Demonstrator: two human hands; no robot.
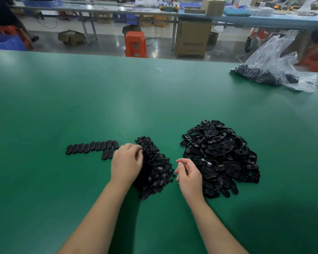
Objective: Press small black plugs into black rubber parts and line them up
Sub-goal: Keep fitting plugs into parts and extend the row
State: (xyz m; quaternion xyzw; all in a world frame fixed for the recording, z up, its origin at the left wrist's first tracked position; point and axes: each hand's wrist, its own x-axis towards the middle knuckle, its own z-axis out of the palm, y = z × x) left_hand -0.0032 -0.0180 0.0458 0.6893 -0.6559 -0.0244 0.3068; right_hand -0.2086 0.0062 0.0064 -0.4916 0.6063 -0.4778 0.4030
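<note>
Green tabletop [81, 99] carries everything. The left hand [126, 163] reaches into the pile of small black plugs [155, 171] between the two hands, fingertips curled among them; whether it pinches one I cannot tell. The right hand [188, 174] hovers loosely curled, holding nothing, just left of the heap of black rubber parts [222, 158]. Left of the left hand lies a row of finished parts [93, 147], with two more below it.
</note>
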